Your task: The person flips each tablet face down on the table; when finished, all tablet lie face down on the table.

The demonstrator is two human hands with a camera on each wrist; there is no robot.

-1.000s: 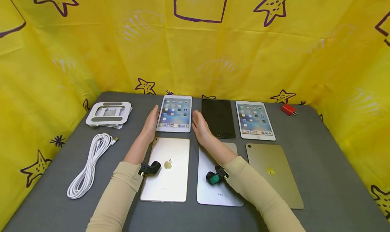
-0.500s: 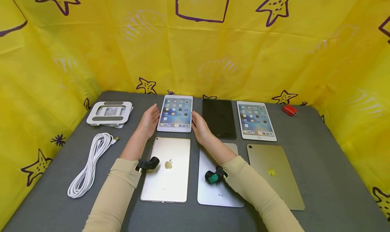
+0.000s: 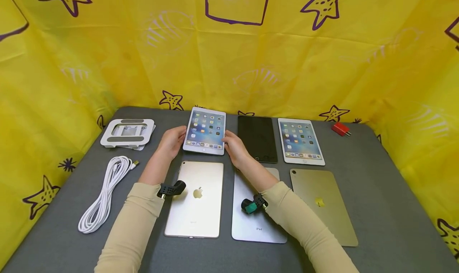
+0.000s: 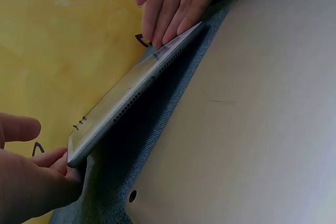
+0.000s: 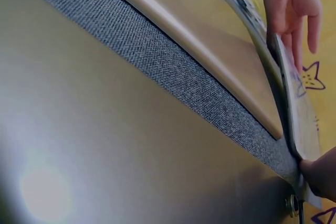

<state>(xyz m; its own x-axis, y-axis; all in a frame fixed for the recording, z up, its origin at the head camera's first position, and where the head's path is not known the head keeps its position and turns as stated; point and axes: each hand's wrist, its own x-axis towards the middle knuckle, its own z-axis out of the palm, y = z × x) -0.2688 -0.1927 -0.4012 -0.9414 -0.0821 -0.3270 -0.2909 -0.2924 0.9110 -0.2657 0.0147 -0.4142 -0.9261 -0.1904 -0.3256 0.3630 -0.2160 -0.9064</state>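
Here, hands [image 3: 171, 142] [image 3: 236, 149] spread, supporting glossy, tilted tablet [image 3: 204, 131] over woven grey cloth [image 5: 131, 40] (fingertips probably beneath edges).

I saw a stand [image 3: 125, 139] at left, a cable [image 3: 104, 196] nearer, a black tablet [image 3: 257, 139], a white tablet [image 3: 302, 141], a red plug [image 3: 339, 128] at right, a pale tablet [image 3: 195, 211], silver tablet [image 3: 251, 230] and olive tablet [image 3: 324, 217] face down, yellow cloth [image 3: 222, 65] behind.

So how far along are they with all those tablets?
It looks early. Already done: the back-left white tablet is tilted up, at least partly off the table. In hand: that tablet, between the left hand and right hand. Maybe left: the black tablet, the back-right white tablet and three face-down tablets lie flat, with no hand holding them.
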